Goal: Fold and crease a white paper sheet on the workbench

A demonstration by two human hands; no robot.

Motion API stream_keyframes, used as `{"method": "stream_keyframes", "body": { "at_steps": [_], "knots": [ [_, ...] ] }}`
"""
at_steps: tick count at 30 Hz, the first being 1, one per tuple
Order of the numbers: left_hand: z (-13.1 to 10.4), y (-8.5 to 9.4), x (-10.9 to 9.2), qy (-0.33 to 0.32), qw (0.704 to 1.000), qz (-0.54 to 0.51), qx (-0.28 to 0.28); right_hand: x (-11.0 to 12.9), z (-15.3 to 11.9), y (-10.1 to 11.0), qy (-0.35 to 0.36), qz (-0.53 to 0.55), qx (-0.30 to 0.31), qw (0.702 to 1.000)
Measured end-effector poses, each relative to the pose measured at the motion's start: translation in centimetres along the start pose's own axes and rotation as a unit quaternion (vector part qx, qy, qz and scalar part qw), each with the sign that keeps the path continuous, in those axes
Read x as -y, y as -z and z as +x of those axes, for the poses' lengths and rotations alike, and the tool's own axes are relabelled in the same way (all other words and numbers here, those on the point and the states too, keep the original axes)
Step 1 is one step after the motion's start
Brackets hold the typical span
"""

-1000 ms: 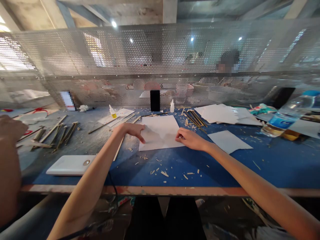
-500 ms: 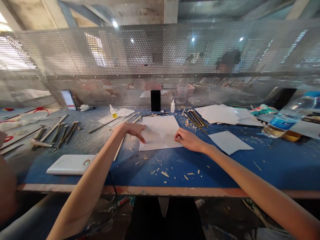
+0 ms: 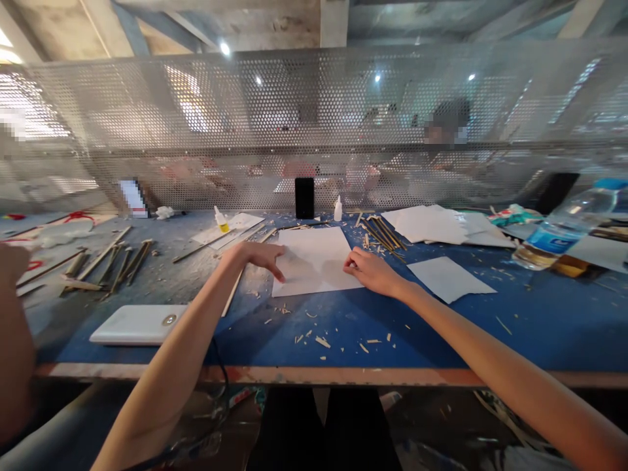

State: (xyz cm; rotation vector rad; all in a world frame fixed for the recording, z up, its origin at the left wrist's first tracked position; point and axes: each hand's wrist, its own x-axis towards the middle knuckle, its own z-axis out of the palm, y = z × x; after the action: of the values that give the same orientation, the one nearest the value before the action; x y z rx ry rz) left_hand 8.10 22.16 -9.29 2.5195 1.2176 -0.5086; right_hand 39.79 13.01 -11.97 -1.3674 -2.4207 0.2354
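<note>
A white sheet of paper (image 3: 309,261) lies flat on the blue table in front of me. My left hand (image 3: 262,257) rests over its left edge, fingers stretched and thumb spread apart. At the right edge is my right hand (image 3: 370,269), its fingers curled and pinched together over the paper's border. Whatever is between those fingertips, if anything, is too small to make out. A thin pale stick (image 3: 234,288) lies just left of the sheet, partly behind my left hand. Wood shavings (image 3: 322,341) are scattered in front of the paper.
A white power bank (image 3: 132,325) lies near my left forearm. Behind the sheet stand a black phone (image 3: 304,198) and a glue bottle (image 3: 338,209). Dark sticks (image 3: 383,235), more paper (image 3: 451,278) and a water bottle (image 3: 559,229) are rightward. Another person's arm (image 3: 14,340) is at far left.
Both my hands and the sheet stay almost still. At the far left, the other person's hand has moved slightly up and to the right.
</note>
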Motion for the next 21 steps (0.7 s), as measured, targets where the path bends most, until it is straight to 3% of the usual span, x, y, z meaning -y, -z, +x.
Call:
{"method": "stream_keyframes", "body": {
  "at_steps": [8, 14, 18, 21],
  "knots": [
    [-0.3, 0.1, -0.3, -0.003, 1.000, -0.016, 0.001, 0.2, -0.5, -0.3, 0.018, 0.047, 0.020, 0.999],
    [-0.3, 0.1, -0.2, 0.001, 1.000, -0.008, 0.005, -0.2, -0.2, 0.1, -0.011, 0.003, 0.010, 1.000],
    [-0.1, 0.0, 0.0, -0.004, 1.000, -0.021, 0.001, 0.8, -0.4, 0.2, 0.027, 0.058, 0.042, 0.997],
    [-0.1, 0.0, 0.0, -0.001, 1.000, -0.025, 0.002, 1.1, -0.3, 0.0, 0.037, 0.053, 0.024, 0.998]
  ]
}}
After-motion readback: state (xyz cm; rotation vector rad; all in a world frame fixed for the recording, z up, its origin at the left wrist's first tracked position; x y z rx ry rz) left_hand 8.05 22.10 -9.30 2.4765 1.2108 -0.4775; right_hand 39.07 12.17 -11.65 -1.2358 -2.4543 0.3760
